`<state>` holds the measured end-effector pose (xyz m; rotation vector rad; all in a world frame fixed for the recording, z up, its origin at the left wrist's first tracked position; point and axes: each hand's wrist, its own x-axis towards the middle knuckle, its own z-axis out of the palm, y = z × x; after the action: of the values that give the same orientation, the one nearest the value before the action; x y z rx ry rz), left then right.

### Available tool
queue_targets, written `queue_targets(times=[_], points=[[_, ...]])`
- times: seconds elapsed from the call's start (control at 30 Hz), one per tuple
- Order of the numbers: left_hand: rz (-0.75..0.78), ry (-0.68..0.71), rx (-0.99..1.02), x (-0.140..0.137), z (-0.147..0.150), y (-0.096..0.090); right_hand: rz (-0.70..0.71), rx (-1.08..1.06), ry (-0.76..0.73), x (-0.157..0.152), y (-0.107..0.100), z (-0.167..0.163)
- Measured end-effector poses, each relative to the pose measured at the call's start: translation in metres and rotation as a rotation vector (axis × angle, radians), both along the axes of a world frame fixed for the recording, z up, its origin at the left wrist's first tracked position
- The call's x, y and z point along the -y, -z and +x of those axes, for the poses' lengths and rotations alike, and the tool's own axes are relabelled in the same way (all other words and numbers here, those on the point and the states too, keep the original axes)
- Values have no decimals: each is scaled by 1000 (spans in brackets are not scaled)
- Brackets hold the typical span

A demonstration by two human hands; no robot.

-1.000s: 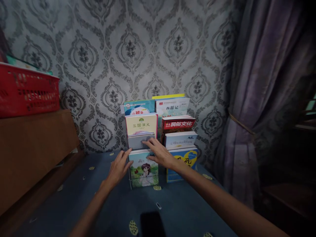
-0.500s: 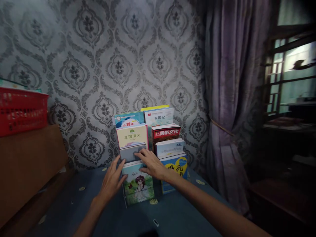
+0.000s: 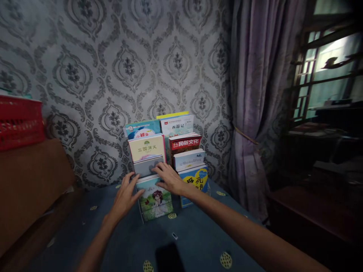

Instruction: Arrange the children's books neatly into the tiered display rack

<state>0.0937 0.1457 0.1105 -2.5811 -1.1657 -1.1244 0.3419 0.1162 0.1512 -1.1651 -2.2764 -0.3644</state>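
Two side-by-side stepped rows of upright books stand before me. At the front of the left row is a green picture book (image 3: 155, 207) with a cartoon girl on its cover, and a plain grey book (image 3: 144, 166) rises behind it. Against their left edge rests my left hand (image 3: 124, 195), its fingers spread. My right hand (image 3: 171, 180) reaches over their right side, fingers apart, with fingertips at the grey book's face. Behind are a cream book (image 3: 146, 148) and a blue book (image 3: 141, 126). Neither hand visibly grips a book.
The right row holds a blue-and-yellow book (image 3: 195, 179), a pale book (image 3: 189, 159), a red book (image 3: 187, 142) and a white book (image 3: 181, 124). A dark phone-like object (image 3: 169, 258) lies in front on the blue cloth (image 3: 198, 241). At left, a red basket (image 3: 21, 122) sits on a cardboard box (image 3: 34, 181).
The view has shifted, so the books and hands appear slightly left and higher, and more of the dark object shows in front. Both hands stay at the same books.
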Motion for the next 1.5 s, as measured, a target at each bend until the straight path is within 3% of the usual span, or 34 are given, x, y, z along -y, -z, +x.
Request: queue_targets(times=[0.4, 0.67, 0.83, 1.13, 1.5], points=[[-178, 82, 121, 12, 4, -19, -41, -13, -36, 2, 3, 2], [-485, 187, 282, -2, 0, -30, -39, -9, -88, 4, 9, 7], [-556, 225, 372, -6, 1, -27, -22, -21, -105, 3, 13, 8], [-368, 138, 557, -3, 3, -36, -25, -47, -90, 5, 14, 7], [-244, 58, 575, -7, 16, -38, -7, -62, -87, 6, 19, 11]])
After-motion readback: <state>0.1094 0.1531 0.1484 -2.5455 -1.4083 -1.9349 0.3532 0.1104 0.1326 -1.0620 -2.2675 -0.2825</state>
